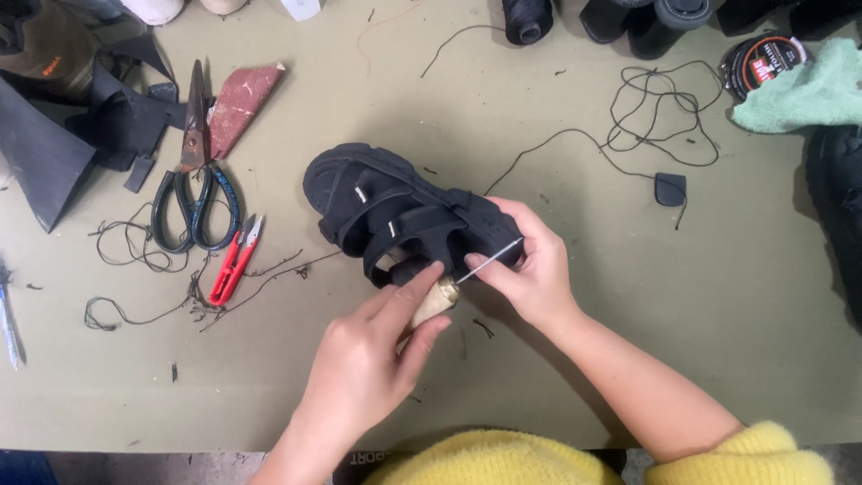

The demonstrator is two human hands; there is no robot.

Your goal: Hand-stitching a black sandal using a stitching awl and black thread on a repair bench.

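A black strapped sandal (377, 193) lies on the olive table at the middle. My left hand (368, 359) grips the wooden handle of an awl (437, 299), its thin metal shaft (489, 260) pointing up right toward the sandal's heel end. My right hand (530, 265) holds the heel side of the sandal, fingers pinching near the awl's shaft. Black thread (660, 112) runs from behind my right hand to a loose tangle at the upper right.
Large rusty scissors (193, 175) and red thread snips (235, 259) lie to the left, with black leather scraps (54, 144) and sandpaper (238, 103). A thread spool (527, 20), polish tin (763, 58) and green cloth (804, 90) sit at the top right.
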